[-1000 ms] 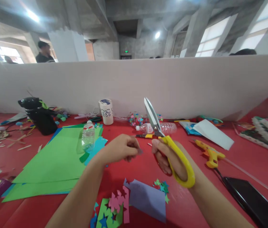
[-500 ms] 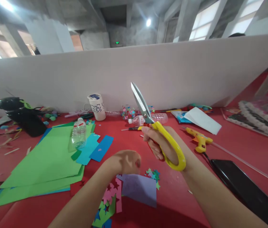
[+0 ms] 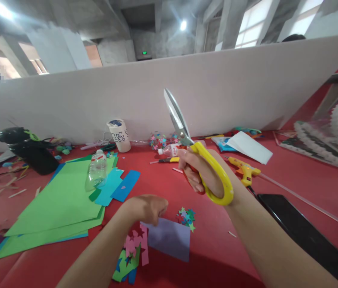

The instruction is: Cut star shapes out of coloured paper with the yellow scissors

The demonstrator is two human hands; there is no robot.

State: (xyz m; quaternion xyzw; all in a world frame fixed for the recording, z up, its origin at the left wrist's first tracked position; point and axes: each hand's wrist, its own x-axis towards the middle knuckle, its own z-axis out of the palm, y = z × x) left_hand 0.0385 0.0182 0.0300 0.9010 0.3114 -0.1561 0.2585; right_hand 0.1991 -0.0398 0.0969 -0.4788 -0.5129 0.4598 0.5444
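My right hand (image 3: 194, 174) grips scissors (image 3: 181, 124) with yellow handles. Their blades point up and are closed together, raised above the table. Lower and to the left, my left hand (image 3: 149, 208) is closed, fingers curled downward at the upper edge of a purple paper sheet (image 3: 170, 240). Whether it pinches the sheet is hidden. Just right of the hand lies a small heap of coloured paper stars (image 3: 187, 217). Pink paper scraps (image 3: 137, 242) and green paper scraps (image 3: 123, 266) with star-shaped cutouts lie below my left wrist.
Green sheets (image 3: 55, 208) lie at left under a clear bottle (image 3: 97, 170), beside a blue strip (image 3: 127, 185). A black bottle (image 3: 32, 152), white cup (image 3: 119, 136) and lying plastic bottle (image 3: 169, 151) stand or lie farther back. At right are a glue gun (image 3: 243, 168) and black case (image 3: 295, 228).
My left hand has come down toward me from mid-table to the purple sheet; the small purple piece in its fingers is gone from them. The scissors stay raised. The view has shifted.
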